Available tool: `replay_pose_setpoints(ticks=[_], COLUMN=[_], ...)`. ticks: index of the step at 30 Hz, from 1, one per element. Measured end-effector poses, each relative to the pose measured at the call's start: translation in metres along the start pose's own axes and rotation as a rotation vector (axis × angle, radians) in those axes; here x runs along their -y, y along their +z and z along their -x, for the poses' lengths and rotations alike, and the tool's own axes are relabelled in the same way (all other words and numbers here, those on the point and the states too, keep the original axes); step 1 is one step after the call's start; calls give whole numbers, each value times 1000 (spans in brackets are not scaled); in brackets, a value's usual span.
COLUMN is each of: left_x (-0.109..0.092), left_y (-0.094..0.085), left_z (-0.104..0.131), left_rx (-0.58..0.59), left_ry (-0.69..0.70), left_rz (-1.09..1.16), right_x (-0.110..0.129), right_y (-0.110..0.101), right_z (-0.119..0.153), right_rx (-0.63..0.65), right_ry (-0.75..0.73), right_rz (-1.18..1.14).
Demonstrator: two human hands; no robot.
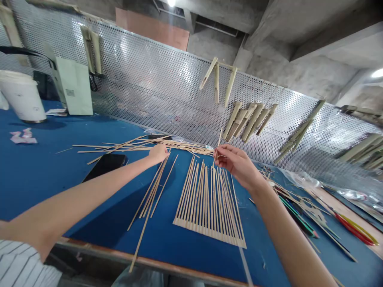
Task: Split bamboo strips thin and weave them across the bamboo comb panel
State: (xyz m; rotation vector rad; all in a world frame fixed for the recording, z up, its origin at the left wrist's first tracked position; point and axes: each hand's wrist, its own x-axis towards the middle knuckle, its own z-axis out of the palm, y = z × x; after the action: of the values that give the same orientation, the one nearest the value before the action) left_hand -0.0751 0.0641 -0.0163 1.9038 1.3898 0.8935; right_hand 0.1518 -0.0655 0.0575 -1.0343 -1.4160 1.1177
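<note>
My right hand [231,159] pinches a thin bamboo strip [220,136], which stands nearly upright between thumb and fingers. Below it on the blue tabletop lies a comb-like row of bamboo strips [206,199], joined by a pale band [209,234] along their near ends. My left hand [158,154] is closed at the far ends of several loose bamboo strips [153,191], left of the row. It seems to grip the longest strip [140,243], whose near end reaches the table edge; the fingertips are partly hidden.
A pile of bamboo strips [185,146] lies behind both hands. My left forearm passes over a phone [107,164]. A white cup [22,97] and pale bag [76,87] stand at left. Red-and-yellow-handled pliers [356,230] lie at right. A perforated metal panel [155,79] closes the back.
</note>
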Motion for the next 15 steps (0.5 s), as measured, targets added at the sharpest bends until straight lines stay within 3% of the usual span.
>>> replay_pose_setpoints(ticks=[4, 8, 11, 15], left_x=[-22, -59, -76, -83], left_y=[12, 27, 36, 36], left_z=[19, 59, 85, 99], left_rx=[66, 332, 456, 520], left_ry=[161, 296, 282, 208], left_rz=[153, 405, 585, 756], right_x=[0, -3, -5, -7], right_y=[17, 27, 31, 31], right_z=[12, 20, 26, 34], right_rx=[-107, -157, -150, -185], right_ry=[-32, -49, -53, -75], right_rz=[141, 221, 242, 260])
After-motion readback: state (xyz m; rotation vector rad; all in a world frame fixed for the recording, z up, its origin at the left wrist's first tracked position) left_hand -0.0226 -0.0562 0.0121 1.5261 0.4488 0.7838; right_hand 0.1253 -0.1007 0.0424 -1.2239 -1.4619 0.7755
